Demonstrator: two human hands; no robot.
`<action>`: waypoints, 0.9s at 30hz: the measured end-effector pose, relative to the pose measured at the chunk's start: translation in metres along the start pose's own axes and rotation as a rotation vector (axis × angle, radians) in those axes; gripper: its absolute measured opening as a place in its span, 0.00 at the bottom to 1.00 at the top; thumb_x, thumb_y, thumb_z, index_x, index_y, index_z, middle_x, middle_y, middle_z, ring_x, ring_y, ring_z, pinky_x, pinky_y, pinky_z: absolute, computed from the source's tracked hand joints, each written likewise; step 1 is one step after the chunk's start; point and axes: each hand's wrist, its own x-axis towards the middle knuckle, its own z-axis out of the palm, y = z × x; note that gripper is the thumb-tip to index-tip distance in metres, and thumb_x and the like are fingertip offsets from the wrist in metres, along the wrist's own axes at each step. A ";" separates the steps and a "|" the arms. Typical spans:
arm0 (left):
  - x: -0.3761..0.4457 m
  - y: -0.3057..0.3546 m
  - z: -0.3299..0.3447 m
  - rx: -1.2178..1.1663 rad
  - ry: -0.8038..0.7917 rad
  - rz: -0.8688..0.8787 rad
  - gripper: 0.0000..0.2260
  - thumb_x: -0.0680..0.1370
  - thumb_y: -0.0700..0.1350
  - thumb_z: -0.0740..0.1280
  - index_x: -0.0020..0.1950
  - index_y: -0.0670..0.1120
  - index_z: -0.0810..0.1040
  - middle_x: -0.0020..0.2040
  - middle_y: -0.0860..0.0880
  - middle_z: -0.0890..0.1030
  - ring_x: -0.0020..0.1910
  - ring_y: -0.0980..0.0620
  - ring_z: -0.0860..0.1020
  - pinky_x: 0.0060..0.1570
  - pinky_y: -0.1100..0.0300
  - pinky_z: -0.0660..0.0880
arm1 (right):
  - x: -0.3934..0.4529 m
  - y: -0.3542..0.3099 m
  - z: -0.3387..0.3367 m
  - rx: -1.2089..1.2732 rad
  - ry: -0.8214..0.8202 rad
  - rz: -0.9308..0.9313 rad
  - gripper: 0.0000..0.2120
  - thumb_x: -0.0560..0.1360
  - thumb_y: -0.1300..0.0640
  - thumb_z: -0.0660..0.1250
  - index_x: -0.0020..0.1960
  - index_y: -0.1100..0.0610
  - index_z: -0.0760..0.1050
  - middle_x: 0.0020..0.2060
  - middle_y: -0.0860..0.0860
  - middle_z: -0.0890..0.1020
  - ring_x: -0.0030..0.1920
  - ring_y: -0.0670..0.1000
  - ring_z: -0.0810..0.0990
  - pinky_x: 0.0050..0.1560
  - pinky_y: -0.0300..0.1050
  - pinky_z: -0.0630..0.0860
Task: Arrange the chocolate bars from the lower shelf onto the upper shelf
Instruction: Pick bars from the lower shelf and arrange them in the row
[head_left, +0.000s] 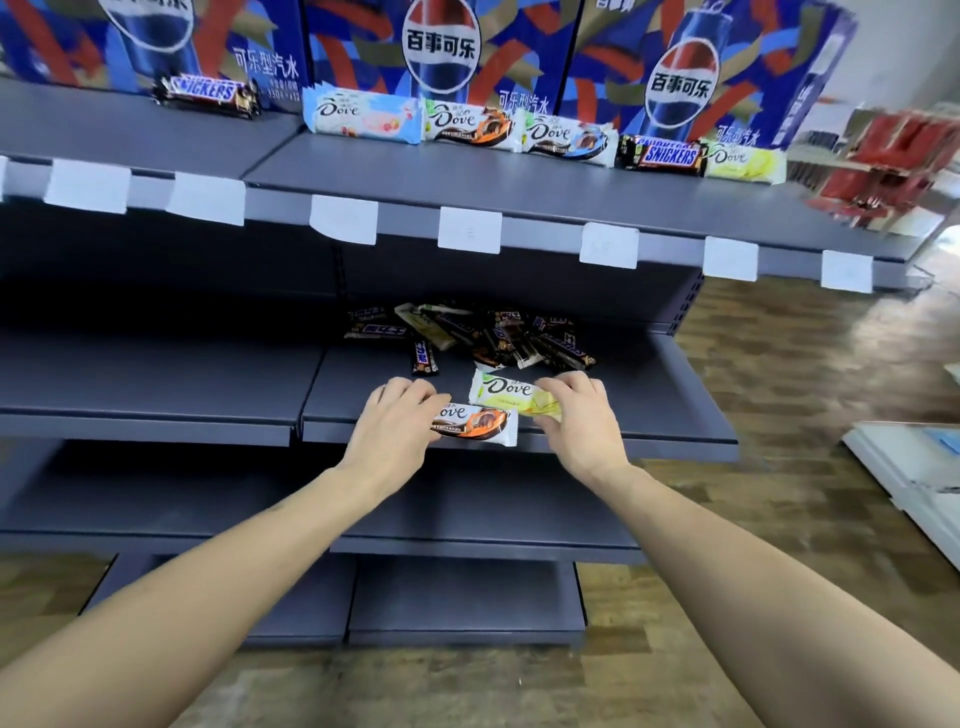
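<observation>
The left hand holds an orange Dove bar; the right hand pinches a yellow Dove bar. A pile of bars lies behind on the lower shelf. Pepsi boxes stand behind the upper row

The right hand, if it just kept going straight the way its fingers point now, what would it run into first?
The right hand grips a yellow Dove bar, fingers pointing up and left, deeper into the lower shelf. Straight on, it would probably meet the pile of chocolate bars first, though depth is hard to judge.

Head view, sole camera: worn at head height, wide-angle, facing forward and down, close to the dark grey metal shelf unit, front edges nearest.
</observation>
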 end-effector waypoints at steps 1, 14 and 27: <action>-0.003 0.005 -0.007 0.011 0.008 0.006 0.21 0.72 0.45 0.74 0.65 0.47 0.76 0.57 0.51 0.77 0.56 0.47 0.72 0.59 0.52 0.70 | -0.006 0.000 -0.007 0.006 0.009 -0.021 0.20 0.76 0.56 0.69 0.68 0.53 0.73 0.61 0.50 0.73 0.63 0.53 0.66 0.58 0.51 0.74; -0.045 0.101 -0.119 0.163 0.137 0.066 0.19 0.70 0.51 0.75 0.60 0.50 0.78 0.52 0.52 0.77 0.50 0.49 0.74 0.57 0.53 0.69 | -0.090 0.006 -0.134 0.066 0.176 -0.152 0.21 0.74 0.56 0.72 0.66 0.52 0.75 0.58 0.47 0.74 0.61 0.51 0.68 0.56 0.45 0.72; 0.021 0.109 -0.185 0.237 0.243 0.055 0.19 0.70 0.52 0.74 0.59 0.50 0.79 0.51 0.51 0.78 0.50 0.47 0.75 0.58 0.53 0.68 | -0.045 -0.002 -0.210 0.001 0.271 -0.200 0.21 0.75 0.56 0.71 0.66 0.52 0.74 0.58 0.49 0.74 0.63 0.53 0.68 0.56 0.49 0.74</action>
